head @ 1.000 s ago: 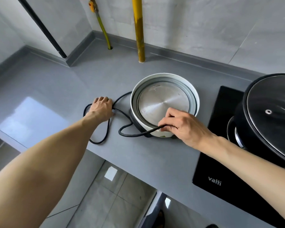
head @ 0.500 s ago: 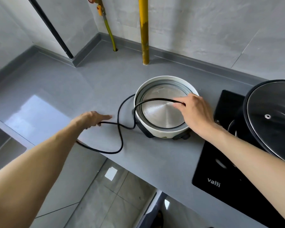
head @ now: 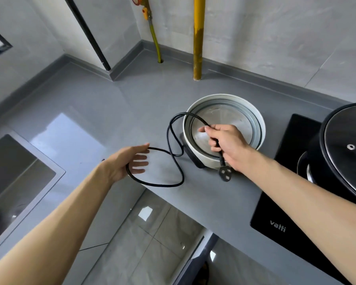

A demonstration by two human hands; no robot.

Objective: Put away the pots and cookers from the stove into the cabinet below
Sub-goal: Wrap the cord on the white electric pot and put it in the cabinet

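Note:
A white electric cooker [head: 255,120] with a bare metal inner plate sits on the grey countertop [head: 111,112]. Its black power cord [head: 174,161] loops out to the left. My right hand [head: 227,144] is over the cooker's front, closed on the cord near its plug [head: 224,173], which hangs below the fist. My left hand [head: 130,162] is to the left with fingers spread, a loop of the cord running across its palm. A black pot with a glass lid [head: 349,153] stands on the black stove [head: 284,212] at the right.
A yellow pipe [head: 198,38] and a thinner yellow hose [head: 154,41] rise from the counter at the back wall. A sink [head: 14,171] is sunk into the counter at the left. Tiled floor [head: 152,243] shows below the counter's front edge.
My right hand has gathered the cord over the cooker and now holds it near the plug. My left hand lifted off the counter and opened, with a cord loop over it.

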